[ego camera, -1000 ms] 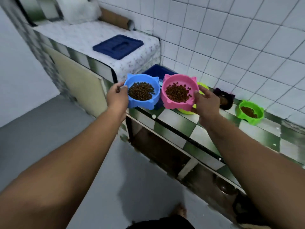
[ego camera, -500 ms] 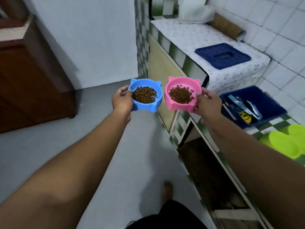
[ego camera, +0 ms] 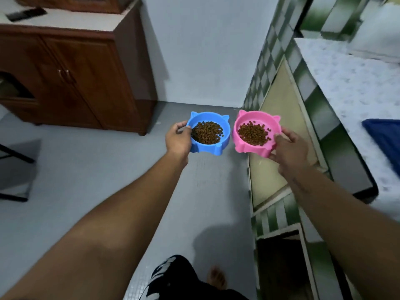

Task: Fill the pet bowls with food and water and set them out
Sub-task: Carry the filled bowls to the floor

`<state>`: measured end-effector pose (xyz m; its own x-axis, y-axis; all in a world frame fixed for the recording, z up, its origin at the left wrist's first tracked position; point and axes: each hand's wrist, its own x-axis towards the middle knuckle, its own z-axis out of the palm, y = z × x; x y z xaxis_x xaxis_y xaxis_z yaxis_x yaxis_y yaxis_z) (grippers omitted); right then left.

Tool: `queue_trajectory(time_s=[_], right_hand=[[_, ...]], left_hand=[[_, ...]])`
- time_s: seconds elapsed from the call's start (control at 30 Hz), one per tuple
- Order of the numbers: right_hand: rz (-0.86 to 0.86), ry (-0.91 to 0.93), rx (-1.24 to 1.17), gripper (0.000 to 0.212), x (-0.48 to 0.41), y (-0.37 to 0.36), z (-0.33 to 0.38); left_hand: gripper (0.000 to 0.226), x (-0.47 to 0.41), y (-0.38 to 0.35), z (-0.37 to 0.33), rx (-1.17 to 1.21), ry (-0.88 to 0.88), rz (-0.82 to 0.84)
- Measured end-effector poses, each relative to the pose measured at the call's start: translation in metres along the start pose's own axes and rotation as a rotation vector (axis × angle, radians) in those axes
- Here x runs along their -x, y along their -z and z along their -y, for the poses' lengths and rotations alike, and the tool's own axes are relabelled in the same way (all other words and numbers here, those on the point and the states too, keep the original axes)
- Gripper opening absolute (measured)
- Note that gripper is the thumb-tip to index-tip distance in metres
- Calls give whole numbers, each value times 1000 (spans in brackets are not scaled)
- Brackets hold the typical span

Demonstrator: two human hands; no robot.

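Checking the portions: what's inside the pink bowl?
Brown kibble, heaped in the pink bowl that the right hand grips. The heap hides the bowl's bottom beneath it.

Left bowl (ego camera: pixel 207 149) beside right bowl (ego camera: pixel 246 148)

A brown wooden cabinet (ego camera: pixel 75 79) is standing at ten o'clock against the pale wall (ego camera: pixel 205 50). A grey floor (ego camera: pixel 86 169) is stretching underfoot. At three o'clock a green-and-white tiled counter (ego camera: pixel 311 105) is running along, carrying a flowered cloth (ego camera: pixel 350 87).
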<state>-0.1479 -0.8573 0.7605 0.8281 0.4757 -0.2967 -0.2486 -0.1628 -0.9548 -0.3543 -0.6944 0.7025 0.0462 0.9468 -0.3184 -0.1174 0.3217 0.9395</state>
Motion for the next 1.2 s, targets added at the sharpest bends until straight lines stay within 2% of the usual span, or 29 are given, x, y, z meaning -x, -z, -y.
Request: queue_trajectory(time_s=[0.33,0.57,0.77,0.97,1.2], right_hand=[[54,-59,-8,34,-178,-115,12],[-77,-86,-5,29,-308,-200,19],[-83,-108,81,27,-418,-263,30],[-35,-140,152,33,-553,-326,10],[-43,-207,209,35,-691,-396,-76]], left_hand=[[11,-181,-64,-16,-1,10,-104],[12,-333,-131,-25,-90,7,-45],[12,-444,-188,-29,-123,69,-51],[11,-567,-249,3,-130,76,-97],[13,-722,-296,85,-191,109,-122]])
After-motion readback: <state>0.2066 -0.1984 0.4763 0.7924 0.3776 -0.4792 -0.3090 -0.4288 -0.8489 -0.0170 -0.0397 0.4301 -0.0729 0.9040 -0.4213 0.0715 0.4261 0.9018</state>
